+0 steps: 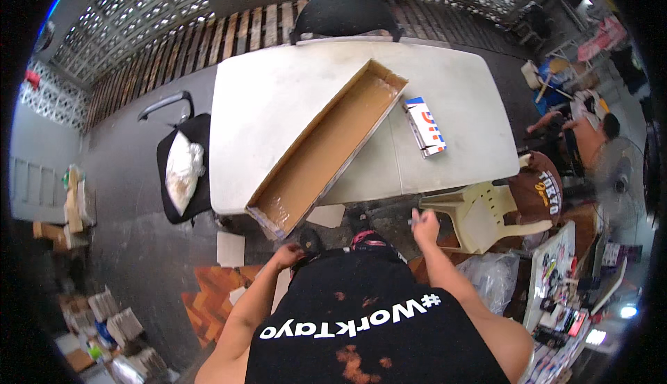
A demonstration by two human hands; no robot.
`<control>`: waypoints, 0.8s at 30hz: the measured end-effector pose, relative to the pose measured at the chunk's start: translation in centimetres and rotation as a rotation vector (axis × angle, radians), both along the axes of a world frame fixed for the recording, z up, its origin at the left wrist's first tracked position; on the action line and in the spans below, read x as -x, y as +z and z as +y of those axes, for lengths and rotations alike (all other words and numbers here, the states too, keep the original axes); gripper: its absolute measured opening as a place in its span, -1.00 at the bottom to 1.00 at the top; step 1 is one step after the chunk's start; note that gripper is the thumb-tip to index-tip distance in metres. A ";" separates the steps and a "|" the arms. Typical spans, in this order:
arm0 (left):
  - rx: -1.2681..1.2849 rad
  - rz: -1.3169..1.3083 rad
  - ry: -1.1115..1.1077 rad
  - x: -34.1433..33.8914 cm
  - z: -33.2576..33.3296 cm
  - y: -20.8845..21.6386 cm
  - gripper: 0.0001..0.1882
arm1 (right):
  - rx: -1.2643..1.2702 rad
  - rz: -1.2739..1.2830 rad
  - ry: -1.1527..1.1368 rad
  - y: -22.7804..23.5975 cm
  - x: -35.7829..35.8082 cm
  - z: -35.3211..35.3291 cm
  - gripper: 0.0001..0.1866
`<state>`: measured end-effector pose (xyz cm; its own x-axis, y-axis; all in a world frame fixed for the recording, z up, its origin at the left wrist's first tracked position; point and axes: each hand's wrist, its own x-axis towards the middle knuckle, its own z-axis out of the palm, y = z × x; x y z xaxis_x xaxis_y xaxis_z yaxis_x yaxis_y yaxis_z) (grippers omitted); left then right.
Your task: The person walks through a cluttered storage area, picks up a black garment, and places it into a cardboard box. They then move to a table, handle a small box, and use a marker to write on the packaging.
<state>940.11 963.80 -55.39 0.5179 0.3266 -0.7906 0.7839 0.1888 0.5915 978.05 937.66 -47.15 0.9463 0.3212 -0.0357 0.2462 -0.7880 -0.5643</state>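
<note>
A white surface (pixel 278 113) stands in a yard with a lattice wall, and I stand at its near edge.

A long cardboard tray (pixel 326 149) lies slantwise on the surface, its near end jutting over the edge toward me. Just right of it lies a small printed box (pixel 425 125). My left hand (pixel 286 253) hangs low below the tray's near end, fingers curled; I cannot tell if it holds anything. My right hand (pixel 425 223) is closed on a small thin tool (pixel 415 221), near a pale plastic chair (pixel 479 214). A black chair (pixel 182 168) on the left carries a white bag (pixel 183 170).
</note>
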 end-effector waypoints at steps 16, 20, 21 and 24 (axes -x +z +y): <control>-0.509 -0.715 -0.741 -30.1 -6.1 15.0 -0.80 | 0.296 0.655 -0.333 -6.2 8.0 -21.1 -0.60; -0.923 -0.675 -0.847 -38.1 -9.5 14.7 -0.65 | 0.059 0.599 -0.448 -7.2 -2.0 -23.3 -0.65; -1.042 -0.671 -0.831 -38.9 -10.2 14.6 -0.61 | 0.007 0.598 -0.435 -6.2 -5.2 -23.8 -0.66; -1.137 -0.616 -0.990 -42.8 -12.6 13.2 -0.42 | 0.055 0.579 -0.476 -7.5 -11.4 -27.4 -0.65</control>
<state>982.90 951.24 -42.15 0.9976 -0.0693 0.0066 -0.0678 -0.9455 0.3185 989.43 910.21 -54.65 0.8074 -0.1350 -0.5744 -0.4527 -0.7660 -0.4564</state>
